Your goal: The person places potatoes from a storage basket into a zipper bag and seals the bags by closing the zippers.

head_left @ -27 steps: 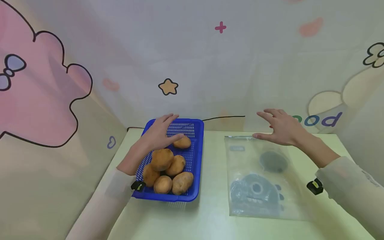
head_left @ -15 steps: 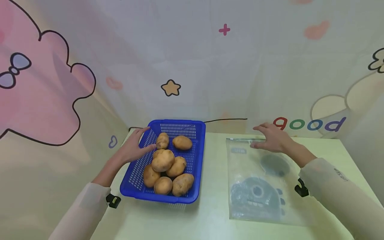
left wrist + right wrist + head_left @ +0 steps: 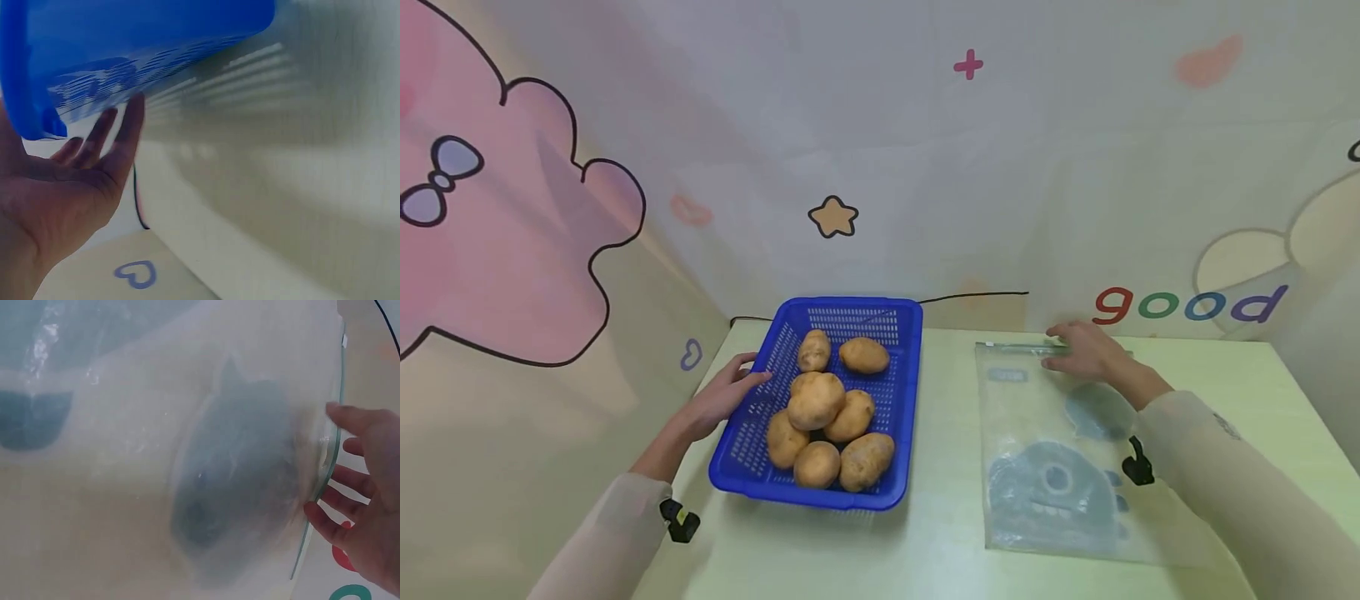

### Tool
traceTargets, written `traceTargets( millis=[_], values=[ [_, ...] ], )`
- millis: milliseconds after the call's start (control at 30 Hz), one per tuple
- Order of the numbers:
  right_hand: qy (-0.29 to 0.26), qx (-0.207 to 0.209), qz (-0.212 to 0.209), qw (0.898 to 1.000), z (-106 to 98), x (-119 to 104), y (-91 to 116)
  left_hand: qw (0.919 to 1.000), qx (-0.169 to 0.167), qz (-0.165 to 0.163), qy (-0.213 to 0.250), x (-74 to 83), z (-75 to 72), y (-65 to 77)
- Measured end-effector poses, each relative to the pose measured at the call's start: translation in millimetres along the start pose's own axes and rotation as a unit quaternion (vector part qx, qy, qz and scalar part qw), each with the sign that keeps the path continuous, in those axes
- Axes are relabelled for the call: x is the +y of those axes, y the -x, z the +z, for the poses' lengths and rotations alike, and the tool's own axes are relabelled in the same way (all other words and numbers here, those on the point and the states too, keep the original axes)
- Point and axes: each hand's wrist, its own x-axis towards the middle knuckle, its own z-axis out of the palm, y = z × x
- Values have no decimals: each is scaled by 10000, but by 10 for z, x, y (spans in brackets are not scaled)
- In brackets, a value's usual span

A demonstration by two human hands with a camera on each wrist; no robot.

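On the left of the table stands a blue plastic basket with slotted walls, holding several potatoes. My left hand is at its left side, the thumb across the rim. In the left wrist view the straight fingers reach under the rim to the slotted wall; the thumb is mostly hidden there. On the right, a translucent zip bag with a blue monster print lies flat. My right hand is at its zip edge. In the right wrist view the thumb and fingers are spread apart along that edge, which bows slightly.
The pale green table meets a printed cloth backdrop at the back, with a cloth side at left. A thin black cord runs behind the basket. Bare tabletop lies between the basket and the bag.
My left hand has moved from above the potatoes, left and down to the basket's left side. My right hand has lowered to the bag's zip edge. Basket and bag stay put.
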Motion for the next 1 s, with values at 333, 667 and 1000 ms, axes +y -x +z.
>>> traceTargets(
  millis=[333,667,1000],
  values=[
    [102,164,102,9998,120,90,-16,9953,-403,-24,877,-161,-69,-30],
    [37,9,49,10000,153,42,-16,9918,-546,-165,1140,-234,-103,-18],
    [344,90,-507,9981,39,-6,-76,9916,-590,-41,1151,-294,-117,-23]
  ],
)
